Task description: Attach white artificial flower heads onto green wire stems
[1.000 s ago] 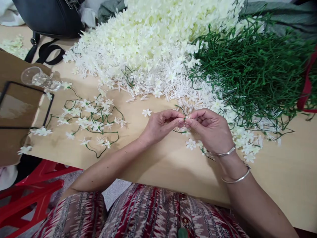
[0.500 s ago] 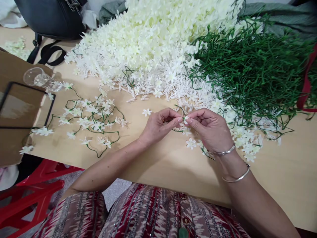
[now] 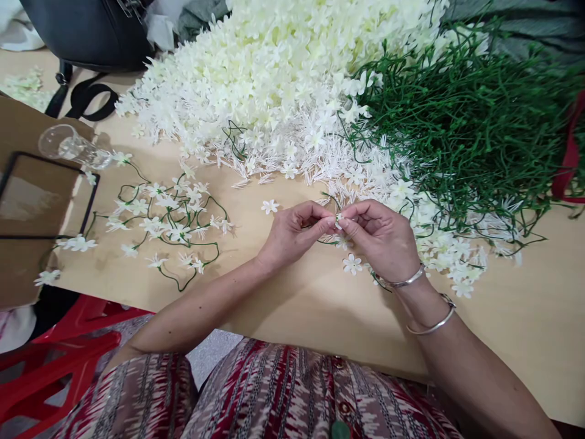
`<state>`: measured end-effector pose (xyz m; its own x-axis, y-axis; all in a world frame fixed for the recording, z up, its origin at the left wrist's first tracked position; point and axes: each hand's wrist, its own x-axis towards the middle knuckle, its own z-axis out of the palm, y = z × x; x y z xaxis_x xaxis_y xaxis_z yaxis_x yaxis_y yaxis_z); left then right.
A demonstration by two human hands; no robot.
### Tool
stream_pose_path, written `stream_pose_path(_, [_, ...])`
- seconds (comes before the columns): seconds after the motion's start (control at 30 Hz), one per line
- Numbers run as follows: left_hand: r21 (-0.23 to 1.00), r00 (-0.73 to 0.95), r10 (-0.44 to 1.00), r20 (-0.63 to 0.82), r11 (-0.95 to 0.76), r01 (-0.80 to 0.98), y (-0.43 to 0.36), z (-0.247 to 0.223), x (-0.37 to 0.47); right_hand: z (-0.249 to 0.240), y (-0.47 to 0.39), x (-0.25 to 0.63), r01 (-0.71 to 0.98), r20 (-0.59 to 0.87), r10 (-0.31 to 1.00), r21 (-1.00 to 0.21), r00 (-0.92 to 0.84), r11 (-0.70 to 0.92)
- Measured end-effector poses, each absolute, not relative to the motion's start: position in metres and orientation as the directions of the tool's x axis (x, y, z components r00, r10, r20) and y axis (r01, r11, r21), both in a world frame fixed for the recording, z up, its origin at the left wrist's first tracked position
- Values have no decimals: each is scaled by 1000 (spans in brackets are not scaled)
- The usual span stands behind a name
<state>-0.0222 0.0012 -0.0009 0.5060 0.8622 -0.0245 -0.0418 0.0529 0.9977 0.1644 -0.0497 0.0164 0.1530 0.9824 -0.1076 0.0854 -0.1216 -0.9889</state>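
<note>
Fingertip to fingertip, my two hands meet above the table. My left hand (image 3: pixel 295 230) is closed in a pinch on a green plastic flower stem (image 3: pixel 329 197), which is mostly hidden by the fingers. My right hand (image 3: pixel 388 241) pinches a small white artificial flower (image 3: pixel 339 222) at the stem's tip. Just below them lies a loose white blossom (image 3: pixel 352 264), and another single blossom (image 3: pixel 270 207) rests left of my left hand. Stems with white flowers on them (image 3: pixel 167 213) lie spread out farther left.
A large heap of white flowers (image 3: pixel 274 73) covers the back of the table. Right of it is a pile of green stems (image 3: pixel 466 128), with a red ribbon (image 3: pixel 569 155) at its edge. A clear plastic cup (image 3: pixel 75 148), cardboard box (image 3: pixel 36 201) and black bag (image 3: pixel 86 33) are at left.
Both hands keep their pinch at nearly the same spot. The right hand has shifted slightly left, with the flower moving a little closer to the left fingertips. The view has drifted slightly.
</note>
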Motion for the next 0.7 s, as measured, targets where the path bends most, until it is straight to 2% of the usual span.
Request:
stream_pose_path(0.17, [996,510,860,-19,60,-63,3,0,-21,19,-47,164,82,-82,989,-992,125,-92])
stream_pose_path(0.27, [989,497,868,8,66,-131,8,7,-21,21,-45,166,80,-12,983,-996,185,-27])
stream_pose_path(0.37, [974,429,902,39,61,-217,17,12,-26,19,-46,173,162,80,958,-986,276,36])
stream_pose_path(0.43, [946,396,918,14,116,-302,21,15,-30,16,-47,179,282,149,948,-957,280,67])
stream_pose_path(0.57, [885,418,906,-72,251,-392,24,23,-40,9,-48,188,554,366,924,-794,106,251])
stream_pose_path(0.63, [909,566,820,-84,296,-294,25,29,-45,5,-47,189,655,456,890,-663,-32,363])
stream_pose_path(0.7, [948,731,677,-88,283,-148,28,35,-50,0,-45,188,735,493,859,-531,-137,422])
